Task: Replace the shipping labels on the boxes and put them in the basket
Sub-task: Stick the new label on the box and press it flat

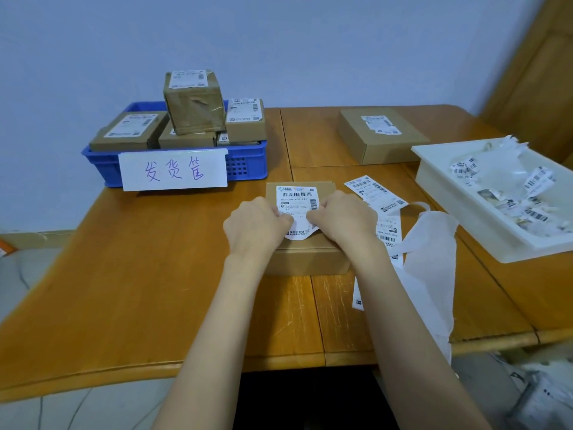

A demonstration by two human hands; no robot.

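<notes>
Head view, wooden table [155,274] fills the frame. At centre, a flat brown cardboard box [305,259] lies on the tabletop with a white printed shipping label [298,201] on its lid; the label's near edge is lifted and curled off the cardboard. Left hand [257,225] and right hand [341,221] rest on the lid on either side of the label, fingers curled under, each pinching the label's lower part. Just right of the box, a strip of white printed labels [373,193] and loose white backing paper [431,259] lie on the table. Upper left of the frame: blue plastic basket [248,164] carrying a white handwritten paper sign [173,170], loaded with labelled brown boxes [193,100], one stacked on top of the others. Upper right of centre: another flat brown box with a torn label [383,135], well apart from the hands. Right edge: white plastic tray [449,187] holding torn label scraps [508,187].
</notes>
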